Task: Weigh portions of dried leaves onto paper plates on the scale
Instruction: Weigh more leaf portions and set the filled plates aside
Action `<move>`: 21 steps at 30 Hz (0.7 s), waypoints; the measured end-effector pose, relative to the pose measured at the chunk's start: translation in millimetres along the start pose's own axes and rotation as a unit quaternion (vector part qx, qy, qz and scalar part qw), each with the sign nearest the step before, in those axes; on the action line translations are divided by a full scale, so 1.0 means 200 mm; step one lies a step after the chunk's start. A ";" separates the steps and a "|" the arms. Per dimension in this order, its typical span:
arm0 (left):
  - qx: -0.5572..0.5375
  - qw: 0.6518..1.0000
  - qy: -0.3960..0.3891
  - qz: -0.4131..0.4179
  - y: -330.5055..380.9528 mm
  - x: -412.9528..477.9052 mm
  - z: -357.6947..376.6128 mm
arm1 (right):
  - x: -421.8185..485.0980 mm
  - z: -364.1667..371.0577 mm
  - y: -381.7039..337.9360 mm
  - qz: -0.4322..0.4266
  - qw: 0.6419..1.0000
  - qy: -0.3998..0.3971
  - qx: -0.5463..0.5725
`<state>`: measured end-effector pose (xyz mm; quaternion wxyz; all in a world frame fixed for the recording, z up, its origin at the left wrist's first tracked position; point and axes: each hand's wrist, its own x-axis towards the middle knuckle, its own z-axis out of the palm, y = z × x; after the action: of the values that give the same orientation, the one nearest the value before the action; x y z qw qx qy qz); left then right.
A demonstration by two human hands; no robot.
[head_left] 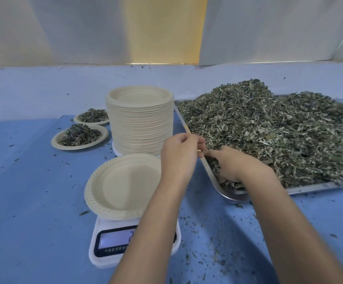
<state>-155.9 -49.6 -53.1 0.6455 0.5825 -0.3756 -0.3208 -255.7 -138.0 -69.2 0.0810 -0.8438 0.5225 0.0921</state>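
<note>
An empty paper plate (123,187) sits on the white digital scale (113,242) in front of me. To its right a metal tray (234,196) holds a big heap of dried leaves (279,130). My right hand (234,165) digs into the near left corner of the heap, its fingers curled around leaves. My left hand (180,154) hovers by the tray's left rim, fingertips pinched together near a few leaf bits. My left forearm hides part of the scale's display.
A tall stack of paper plates (139,119) stands behind the scale. Two filled plates (79,137) (92,116) lie at the left on the blue table (33,201). Leaf crumbs are scattered around. A wall runs behind.
</note>
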 end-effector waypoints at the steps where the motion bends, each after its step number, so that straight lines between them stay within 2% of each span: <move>1: 0.003 1.000 0.000 -0.001 0.00 0.00 0.00 | 0.01 0.01 0.00 -0.008 1.000 0.024 0.002; 8: 0.019 1.000 0.001 -0.016 -0.03 -0.01 0.02 | 0.01 0.09 -0.01 0.002 0.984 0.172 0.036; 12: 0.037 0.999 0.017 -0.023 -0.07 0.02 0.06 | 0.01 0.08 0.01 0.041 0.974 0.193 0.115; 14: 0.005 0.998 0.028 -0.050 -0.09 0.04 0.10 | 0.01 0.07 0.04 0.056 0.962 0.196 0.180; 16: -0.039 0.995 0.032 -0.090 -0.11 0.07 0.13 | 0.01 0.04 0.08 0.069 0.932 0.182 0.306; 18: -0.083 0.988 0.030 -0.124 -0.12 0.11 0.17 | 0.00 0.01 0.11 0.077 0.880 0.154 0.443; 21: -0.163 0.970 0.005 -0.182 -0.14 0.14 0.21 | -0.02 -0.02 0.13 0.062 0.820 0.130 0.555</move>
<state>-178.1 -97.8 -75.5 0.6643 0.5298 -0.2030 -0.4866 -281.3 -147.4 -65.0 0.4605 -0.6263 0.5419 -0.3194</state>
